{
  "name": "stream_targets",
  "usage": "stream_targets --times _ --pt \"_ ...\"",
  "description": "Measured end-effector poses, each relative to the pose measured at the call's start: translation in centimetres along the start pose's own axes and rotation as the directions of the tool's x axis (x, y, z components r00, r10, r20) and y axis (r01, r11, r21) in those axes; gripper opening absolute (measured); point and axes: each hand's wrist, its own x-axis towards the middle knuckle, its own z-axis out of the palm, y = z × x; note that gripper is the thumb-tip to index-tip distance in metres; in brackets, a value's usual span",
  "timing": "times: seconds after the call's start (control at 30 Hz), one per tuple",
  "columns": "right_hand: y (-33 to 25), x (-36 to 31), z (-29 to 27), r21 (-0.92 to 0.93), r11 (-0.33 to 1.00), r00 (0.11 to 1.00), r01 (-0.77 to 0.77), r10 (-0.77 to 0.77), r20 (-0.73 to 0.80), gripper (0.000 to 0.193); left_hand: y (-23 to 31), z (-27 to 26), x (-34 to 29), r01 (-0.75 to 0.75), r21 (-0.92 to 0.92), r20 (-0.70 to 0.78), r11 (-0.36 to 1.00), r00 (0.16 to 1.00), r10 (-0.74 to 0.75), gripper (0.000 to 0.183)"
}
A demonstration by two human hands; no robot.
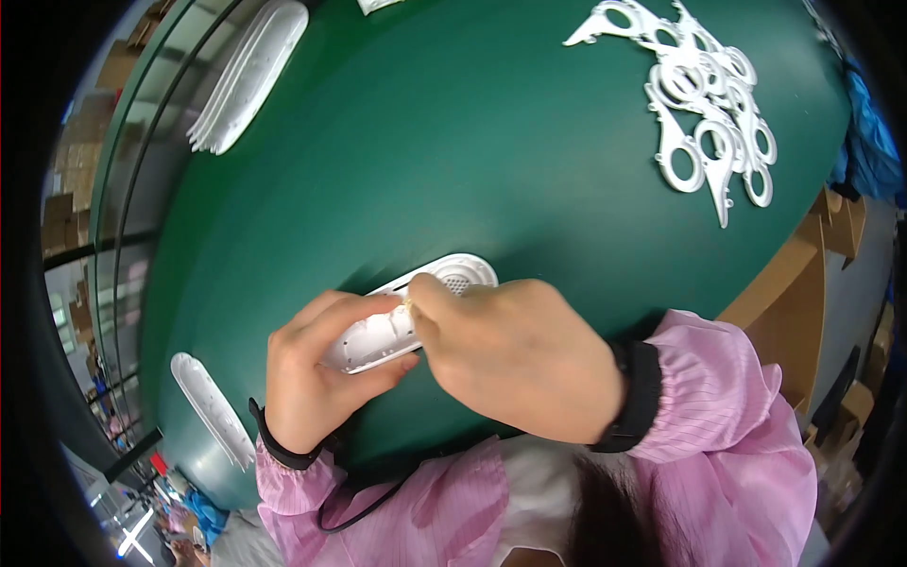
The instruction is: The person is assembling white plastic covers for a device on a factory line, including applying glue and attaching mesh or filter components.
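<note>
A long white plastic housing half with rounded ends lies open side up in front of me. Its far right end has a round ring with a patch of small holes. Fingers and thumb of my left hand grip the housing along its two long sides. Over its middle, my right hand is closed in a pinch, pressed down inside the shell. Beside those fingertips shows a tiny yellowish bit, too small to name. My right hand hides whatever its fingers hold.
Several flat white ring-shaped plastic parts with pointed tails lie piled at the far right of the green table. Nested long white shells rest at the far left. Another white shell sits by the left edge. Cardboard stands beyond the right edge.
</note>
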Motion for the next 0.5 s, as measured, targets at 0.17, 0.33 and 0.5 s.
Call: stream_targets --times 0.17,0.33,0.5 --pt "2.7 -1.9 -2.2 0.188 0.982 0.999 -0.021 0.029 -0.041 0.037 0.8 -1.2 -0.1 0.029 0.099 -0.003 0.995 1.000 -0.029 0.051" --pt "7.8 -3.7 -6.2 -0.061 0.886 0.840 -0.459 0.410 -0.356 0.038 -3.2 -7.8 -2.2 0.241 0.177 -0.541 0.954 0.834 -0.110 0.049" --pt "10.1 -6.1 -6.4 -0.126 0.848 0.828 -0.514 0.452 -0.332 0.043 -11.9 -14.3 1.8 0.258 0.272 -0.788 0.927 0.613 0.061 0.050"
